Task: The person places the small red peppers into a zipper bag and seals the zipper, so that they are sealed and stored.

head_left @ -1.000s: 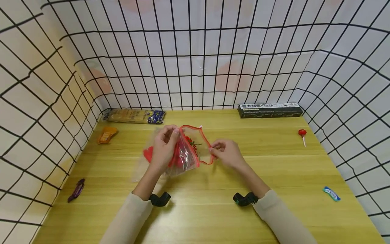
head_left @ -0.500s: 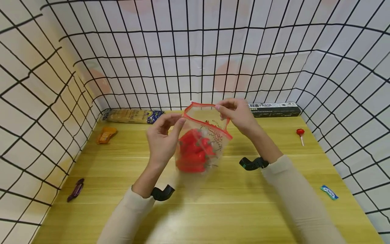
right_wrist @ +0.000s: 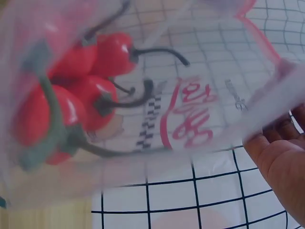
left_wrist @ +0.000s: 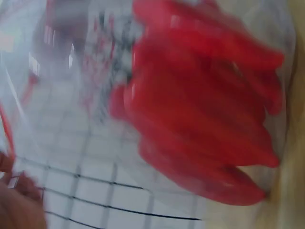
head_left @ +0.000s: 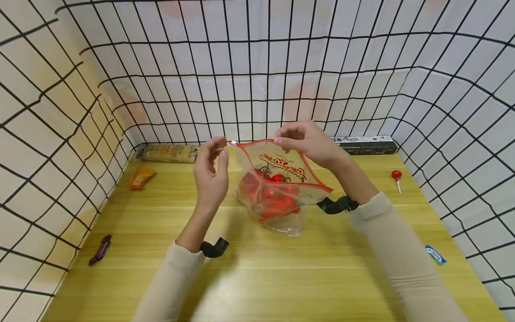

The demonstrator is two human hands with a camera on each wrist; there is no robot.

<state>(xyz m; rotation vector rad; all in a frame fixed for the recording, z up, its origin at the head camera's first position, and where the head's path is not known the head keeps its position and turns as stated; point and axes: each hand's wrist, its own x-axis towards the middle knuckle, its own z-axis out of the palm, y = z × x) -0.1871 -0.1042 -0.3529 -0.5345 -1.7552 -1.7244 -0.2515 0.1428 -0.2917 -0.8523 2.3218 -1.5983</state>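
A clear zip bag with a red-edged mouth sags above the table, its mouth spread wide. Inside lie several red peppers with green stems; the right wrist view shows their stems, and the left wrist view their blurred tips. My right hand pinches the bag's far rim between thumb and fingers. At the bag's left corner, by a white slider, my left hand has its fingers bent, with a gap between thumb and fingertips. Only part of the left hand shows in the left wrist view.
A packet of pasta and a black-and-white pasta box lie along the back. On the left are an orange packet and a purple-wrapped candy. A red lollipop and a blue-wrapped candy lie right. Black wire mesh surrounds the table.
The bag has been lifted from lying flat and its mouth spread wider. My right hand rose to the far rim. My left thumb has come away from the rim it was pinching.
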